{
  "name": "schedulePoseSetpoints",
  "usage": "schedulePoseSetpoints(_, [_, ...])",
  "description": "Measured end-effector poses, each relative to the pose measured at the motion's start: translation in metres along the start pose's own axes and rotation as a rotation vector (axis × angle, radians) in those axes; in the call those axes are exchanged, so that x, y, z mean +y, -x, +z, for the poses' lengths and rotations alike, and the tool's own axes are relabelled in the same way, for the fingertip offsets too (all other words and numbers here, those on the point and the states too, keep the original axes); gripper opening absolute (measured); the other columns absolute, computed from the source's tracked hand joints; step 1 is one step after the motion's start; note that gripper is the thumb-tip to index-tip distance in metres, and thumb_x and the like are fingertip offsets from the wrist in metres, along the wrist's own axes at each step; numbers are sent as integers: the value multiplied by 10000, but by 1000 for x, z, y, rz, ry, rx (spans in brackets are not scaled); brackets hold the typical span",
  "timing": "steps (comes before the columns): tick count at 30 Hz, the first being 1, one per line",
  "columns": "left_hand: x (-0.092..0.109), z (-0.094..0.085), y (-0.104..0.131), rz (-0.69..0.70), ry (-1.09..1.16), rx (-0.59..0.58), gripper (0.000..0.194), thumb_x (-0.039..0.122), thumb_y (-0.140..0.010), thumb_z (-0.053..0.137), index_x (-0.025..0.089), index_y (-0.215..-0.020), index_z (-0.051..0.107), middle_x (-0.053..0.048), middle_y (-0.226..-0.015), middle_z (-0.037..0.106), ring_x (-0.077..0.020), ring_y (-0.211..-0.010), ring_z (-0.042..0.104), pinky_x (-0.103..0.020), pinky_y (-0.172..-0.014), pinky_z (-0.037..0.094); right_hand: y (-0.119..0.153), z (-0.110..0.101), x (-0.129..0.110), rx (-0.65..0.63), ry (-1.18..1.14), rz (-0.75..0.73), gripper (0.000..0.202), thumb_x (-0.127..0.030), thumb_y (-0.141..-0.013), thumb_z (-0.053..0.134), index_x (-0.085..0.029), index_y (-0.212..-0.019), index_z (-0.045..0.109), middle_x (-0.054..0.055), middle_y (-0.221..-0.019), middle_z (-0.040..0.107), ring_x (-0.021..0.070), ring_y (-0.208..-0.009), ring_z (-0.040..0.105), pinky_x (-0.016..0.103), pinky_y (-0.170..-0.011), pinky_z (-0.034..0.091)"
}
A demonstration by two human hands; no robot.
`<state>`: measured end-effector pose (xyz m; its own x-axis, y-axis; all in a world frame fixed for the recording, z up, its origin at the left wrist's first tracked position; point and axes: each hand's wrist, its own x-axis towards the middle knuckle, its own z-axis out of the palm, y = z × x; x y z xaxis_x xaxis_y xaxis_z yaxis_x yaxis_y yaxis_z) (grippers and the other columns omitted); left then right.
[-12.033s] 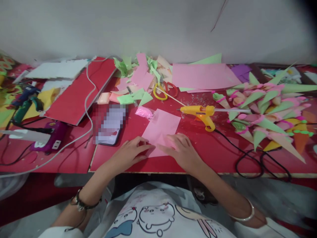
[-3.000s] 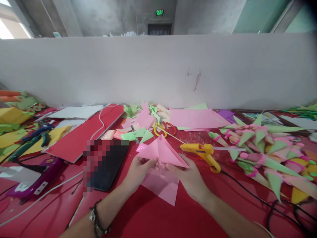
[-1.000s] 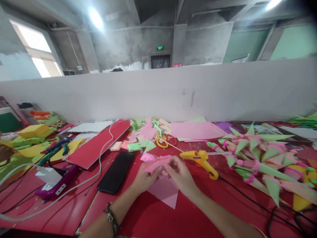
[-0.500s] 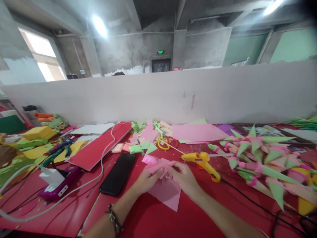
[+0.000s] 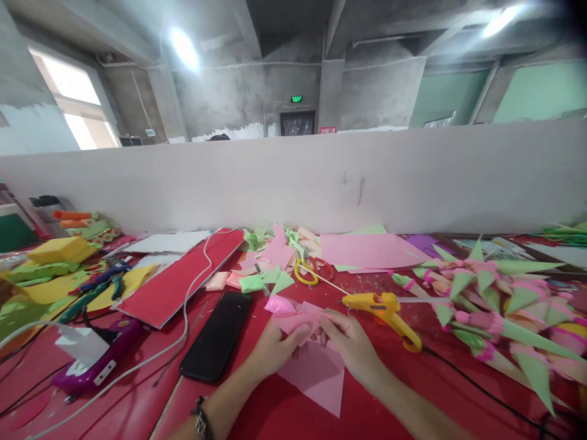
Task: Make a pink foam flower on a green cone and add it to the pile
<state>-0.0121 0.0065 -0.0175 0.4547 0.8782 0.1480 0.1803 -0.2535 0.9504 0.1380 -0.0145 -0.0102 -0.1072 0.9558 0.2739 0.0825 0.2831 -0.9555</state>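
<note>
Between both hands is a piece of pink paper (image 5: 300, 322), curled at its edges. My left hand (image 5: 277, 347) pinches its left side, thumb on top. My right hand (image 5: 351, 342) has its fingers closed on the right side of the same piece. Under the hands a flat pink sheet (image 5: 318, 382) lies on the red table. A bright pink packet (image 5: 280, 305) sits just beyond my left hand. The yellow glue gun (image 5: 385, 310) lies to the right of my right hand, and a black phone (image 5: 217, 336) to the left of my left hand.
Yellow-handled scissors (image 5: 306, 272) lie behind the hands among paper scraps. Pink and green paper cones (image 5: 495, 293) are piled at right. A purple power strip (image 5: 98, 363) with a white cable is at left, near a red board (image 5: 183, 278). A white partition (image 5: 257, 183) stands behind.
The view has shifted slightly, so the table things appear a little lower. Both hands stay on the pink paper, with only a small change in the fingers.
</note>
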Motion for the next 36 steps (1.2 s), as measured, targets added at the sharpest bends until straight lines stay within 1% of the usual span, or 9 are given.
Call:
schedulePoseSetpoints(5, [2,1,-1,-31,30,78,483,542,-771,401,141,-509,461,23,-430,432,-73,-408,415,-180,-418,320,5,1,-5,16,213,-131,288,-302,-831,417,-174,-581,481,-11,-572,452,109,-531,452,212,-501,361])
schedulePoseSetpoints(8, [5,1,0,12,5,50,481,521,-792,386,150,-493,452,26,-414,429,-70,-394,404,-180,-409,306,8,1,-7,34,349,-240,261,-238,-834,403,-180,-586,460,-15,-552,449,107,-524,441,211,-500,333])
schedulePoseSetpoints(11, [7,1,1,64,-23,16,465,496,-816,363,158,-519,479,25,-411,446,-78,-399,415,-182,-417,317,9,0,-8,12,409,-281,276,-215,-841,383,-187,-570,425,-23,-529,431,100,-497,433,210,-486,316])
schedulePoseSetpoints(16, [8,3,3,112,-71,26,430,464,-834,354,168,-607,568,13,-436,473,-102,-466,452,-189,-463,350,7,-1,-8,3,424,-316,241,-186,-842,383,-191,-617,468,-16,-570,496,99,-522,461,204,-511,336])
schedulePoseSetpoints(20, [11,6,5,98,-83,33,425,468,-822,379,180,-579,575,14,-426,470,-111,-482,456,-198,-486,363,7,-3,-8,-12,427,-313,254,-202,-850,373,-191,-610,454,-14,-560,492,101,-516,461,207,-508,334])
schedulePoseSetpoints(24, [16,9,7,35,-13,26,472,517,-809,361,172,-555,558,16,-417,465,-105,-446,447,-204,-477,370,6,-3,-8,0,420,-311,274,-209,-859,359,-189,-598,441,-14,-554,486,101,-522,466,209,-527,340])
schedulePoseSetpoints(27, [15,9,6,-8,59,37,512,570,-783,361,152,-550,540,16,-413,456,-90,-408,435,-197,-437,354,3,-2,-7,0,393,-310,285,-223,-859,363,-188,-585,432,-16,-556,482,99,-524,462,211,-527,334])
schedulePoseSetpoints(31, [11,8,2,-74,157,80,542,630,-727,394,129,-577,538,26,-399,436,-76,-362,414,-182,-381,310,1,0,-6,22,348,-251,319,-271,-861,356,-192,-552,382,-28,-521,422,98,-493,424,216,-489,308])
schedulePoseSetpoints(36, [13,3,0,-22,50,102,490,540,-748,457,131,-478,481,33,-364,420,-58,-353,404,-169,-406,324,4,-1,-7,-10,339,-232,332,-303,-856,347,-189,-544,375,-31,-502,396,100,-482,408,221,-482,293])
